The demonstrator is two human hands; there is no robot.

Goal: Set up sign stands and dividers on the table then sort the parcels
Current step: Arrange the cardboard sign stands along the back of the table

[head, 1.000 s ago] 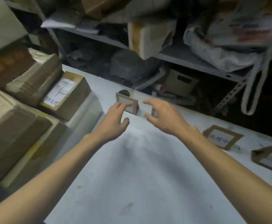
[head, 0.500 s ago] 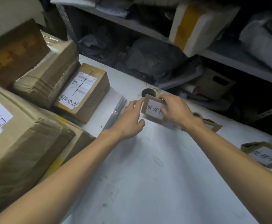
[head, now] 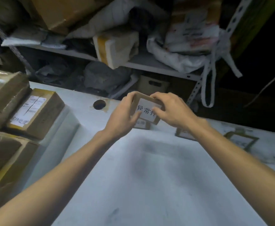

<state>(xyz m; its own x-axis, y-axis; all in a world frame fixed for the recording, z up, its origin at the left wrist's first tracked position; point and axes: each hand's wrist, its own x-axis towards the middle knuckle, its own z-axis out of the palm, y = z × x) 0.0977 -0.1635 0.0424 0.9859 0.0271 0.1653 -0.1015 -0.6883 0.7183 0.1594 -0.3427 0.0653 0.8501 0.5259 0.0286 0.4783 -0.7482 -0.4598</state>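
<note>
Both hands hold one cardboard sign (head: 147, 110) up in the air, over the far edge of the table (head: 149, 185). The left hand (head: 122, 118) has its fingers curled round the sign's left side. The right hand (head: 171, 111) pinches the top and front with fingers and thumb.

The job looks like it has only just begun. I cannot be sure any sign is set in its place yet, and I see no dividers. The parcels are not sorted; they sit in a pile at the left.

I count four signs: the held one, a small sign (head: 141, 124) on the table just under it, and two flat signs, one near (head: 183, 134) and one far (head: 241, 139), off to the right (the arm hides part of the near one). I count at least three parcels: a labelled parcel (head: 35, 115), a wrapped parcel (head: 4, 98) behind it, and a big parcel (head: 3, 160) in front. The pile runs out of view. There is one round hole (head: 99, 104) in the table.
</note>
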